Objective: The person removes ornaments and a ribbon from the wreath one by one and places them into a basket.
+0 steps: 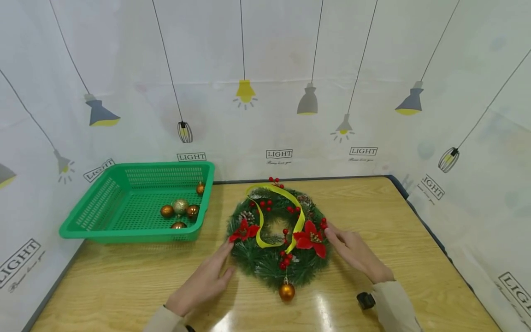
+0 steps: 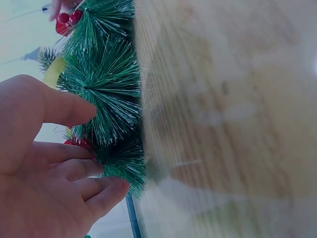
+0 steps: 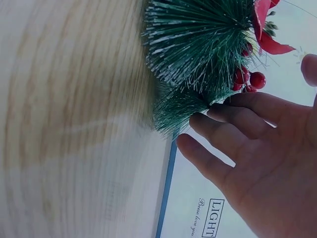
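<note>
A green Christmas wreath (image 1: 265, 267) lies on the table, trimmed with red poinsettia flowers (image 1: 310, 238), red berries, pine cones and a loose yellow ribbon (image 1: 299, 221). An orange bauble (image 1: 286, 292) hangs at its near edge. My left hand (image 1: 205, 281) is at the wreath's left side, fingers extended; in the left wrist view its fingertips (image 2: 119, 187) reach the green needles (image 2: 106, 84). On the opposite side, my right hand (image 1: 356, 251) has its fingers stretched out against the rim, near the berries (image 3: 250, 79). Neither hand grips anything.
A green plastic basket (image 1: 137, 239) stands at the back left of the wooden table (image 1: 398, 258), holding several gold and copper baubles (image 1: 180, 206). Behind the table hangs a white backdrop (image 1: 274, 55) printed with lamps. A black band sits on the right wrist.
</note>
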`<state>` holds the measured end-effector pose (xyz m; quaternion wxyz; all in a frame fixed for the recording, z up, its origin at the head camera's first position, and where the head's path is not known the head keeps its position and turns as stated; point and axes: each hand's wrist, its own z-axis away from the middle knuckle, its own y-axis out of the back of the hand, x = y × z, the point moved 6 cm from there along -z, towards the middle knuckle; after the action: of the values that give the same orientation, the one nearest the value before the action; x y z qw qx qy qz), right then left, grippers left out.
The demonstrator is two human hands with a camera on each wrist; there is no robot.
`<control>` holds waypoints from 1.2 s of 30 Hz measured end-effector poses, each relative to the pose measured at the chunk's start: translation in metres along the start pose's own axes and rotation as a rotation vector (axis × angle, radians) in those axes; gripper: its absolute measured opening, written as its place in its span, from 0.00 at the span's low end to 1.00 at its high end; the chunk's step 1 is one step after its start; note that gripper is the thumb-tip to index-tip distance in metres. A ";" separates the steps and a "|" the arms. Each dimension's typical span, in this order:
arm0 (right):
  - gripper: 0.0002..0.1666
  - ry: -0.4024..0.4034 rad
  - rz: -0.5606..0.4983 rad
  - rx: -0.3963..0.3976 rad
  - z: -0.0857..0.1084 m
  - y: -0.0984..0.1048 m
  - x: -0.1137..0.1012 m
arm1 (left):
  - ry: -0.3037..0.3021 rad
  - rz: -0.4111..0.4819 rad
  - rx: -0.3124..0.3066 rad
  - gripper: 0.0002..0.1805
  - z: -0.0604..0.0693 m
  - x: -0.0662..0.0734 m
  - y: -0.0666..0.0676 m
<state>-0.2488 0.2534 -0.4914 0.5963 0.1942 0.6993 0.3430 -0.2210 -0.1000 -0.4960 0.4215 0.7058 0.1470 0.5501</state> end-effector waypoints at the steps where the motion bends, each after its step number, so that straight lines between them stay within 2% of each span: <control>1: 0.33 0.002 -0.003 -0.002 0.000 0.000 0.000 | 0.004 0.003 -0.004 0.36 -0.001 0.000 0.000; 20: 0.32 0.034 0.016 0.025 0.009 -0.002 -0.006 | 0.101 0.029 -0.040 0.34 -0.017 -0.014 0.003; 28: 0.33 0.001 0.033 0.025 0.016 -0.004 -0.007 | 0.102 0.020 -0.035 0.34 -0.027 -0.016 0.006; 36: 0.32 0.012 0.005 0.034 0.023 -0.006 -0.009 | 0.101 0.023 -0.030 0.34 -0.035 -0.019 0.009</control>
<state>-0.2238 0.2485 -0.4903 0.5878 0.2040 0.7082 0.3338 -0.2620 -0.1031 -0.5005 0.4175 0.6725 0.1518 0.5919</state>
